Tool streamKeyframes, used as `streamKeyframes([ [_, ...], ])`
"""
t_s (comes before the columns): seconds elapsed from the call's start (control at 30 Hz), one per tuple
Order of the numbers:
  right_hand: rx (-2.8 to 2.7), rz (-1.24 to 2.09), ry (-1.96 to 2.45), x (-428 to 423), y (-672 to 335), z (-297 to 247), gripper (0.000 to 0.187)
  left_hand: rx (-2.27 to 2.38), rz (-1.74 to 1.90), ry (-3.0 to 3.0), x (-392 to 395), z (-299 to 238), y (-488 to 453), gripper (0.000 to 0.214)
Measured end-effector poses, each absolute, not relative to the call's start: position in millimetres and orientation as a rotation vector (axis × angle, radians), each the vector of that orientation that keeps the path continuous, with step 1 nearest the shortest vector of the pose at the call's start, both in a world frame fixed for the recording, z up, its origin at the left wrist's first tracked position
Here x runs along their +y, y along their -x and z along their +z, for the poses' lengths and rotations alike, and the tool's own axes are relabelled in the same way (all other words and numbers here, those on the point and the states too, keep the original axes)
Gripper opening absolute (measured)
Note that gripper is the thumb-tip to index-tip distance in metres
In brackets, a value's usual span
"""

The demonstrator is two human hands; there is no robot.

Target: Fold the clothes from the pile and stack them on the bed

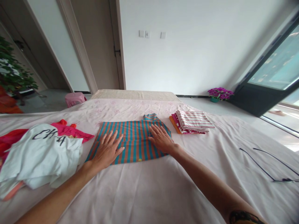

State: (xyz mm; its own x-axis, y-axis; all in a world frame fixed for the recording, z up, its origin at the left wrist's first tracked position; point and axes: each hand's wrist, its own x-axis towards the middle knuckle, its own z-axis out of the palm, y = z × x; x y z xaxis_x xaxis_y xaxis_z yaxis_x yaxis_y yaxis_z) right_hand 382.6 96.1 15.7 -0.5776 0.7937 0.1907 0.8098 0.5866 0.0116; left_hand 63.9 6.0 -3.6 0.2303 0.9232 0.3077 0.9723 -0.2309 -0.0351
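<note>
A teal and brown striped shirt (134,132) lies spread sideways on the bed sheet, one short sleeve sticking out at its far edge. On its left part my left hand (108,151) rests flat with the fingers apart. My right hand (161,138) presses flat on the shirt's right part, fingers stretched out. Right of the shirt sits a stack of folded clothes, topped by a white garment with red stripes (195,119). To the left is a loose heap with a white shirt with black lettering (44,155) over a pink-red garment (74,132).
A pale pink flowered sheet (144,193) covers the bed. A pair of glasses (273,179) lies toward the right edge. Beyond the bed are a pink stool (75,99), a pot of purple flowers (219,94), a leafy plant (14,68) and a door (98,43).
</note>
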Motion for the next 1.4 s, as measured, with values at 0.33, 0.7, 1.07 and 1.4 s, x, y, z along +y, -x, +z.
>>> streamKeyframes([
  [0.33,-2.600,0.118,1.559,150.2,-398.9,26.2,0.046,-1.984,-0.207,2.149,29.7,-14.3,-32.9,0.060],
  [0.7,-2.166,0.242,1.905,233.1,-368.3,45.7,0.046,-2.211,-0.503,2.037,102.7,12.2,-5.6,0.040],
  [1.07,-1.974,0.596,1.774,246.0,-365.6,48.5,0.020,-2.495,-0.408,1.930,134.0,25.3,11.6,0.035],
  [1.4,-1.968,0.680,1.234,136.9,-443.7,50.2,0.039,-2.046,-0.662,2.236,23.2,18.8,26.7,0.024],
])
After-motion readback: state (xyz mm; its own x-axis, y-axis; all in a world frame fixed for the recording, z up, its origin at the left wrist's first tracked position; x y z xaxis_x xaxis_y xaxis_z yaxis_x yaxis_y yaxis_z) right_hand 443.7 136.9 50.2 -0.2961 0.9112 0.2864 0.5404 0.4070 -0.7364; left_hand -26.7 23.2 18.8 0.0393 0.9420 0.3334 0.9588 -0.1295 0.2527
